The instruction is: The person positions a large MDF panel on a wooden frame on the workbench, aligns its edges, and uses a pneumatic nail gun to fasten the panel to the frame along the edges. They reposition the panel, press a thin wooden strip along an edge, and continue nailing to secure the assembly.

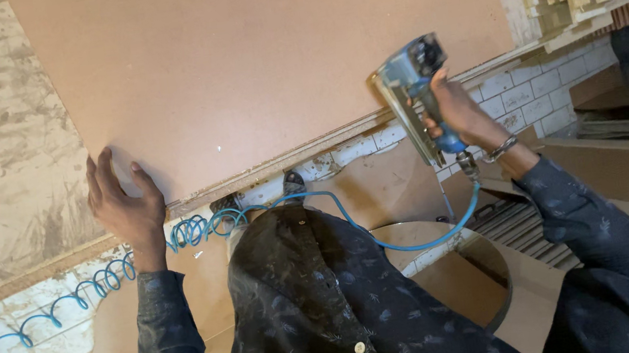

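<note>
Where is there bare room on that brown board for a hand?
The brown board is bare between the left hand at its lower left corner and the nail gun in the right hand. Crowded below: blue coiled hose, round cut-outs.

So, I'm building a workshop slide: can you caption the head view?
Left hand presses a brown board flat while the right hand holds a blue air nailer at its edge.

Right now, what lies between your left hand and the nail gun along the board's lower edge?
In the head view, only bare brown board and its edge strip separate the left hand from the blue nail gun.
</note>
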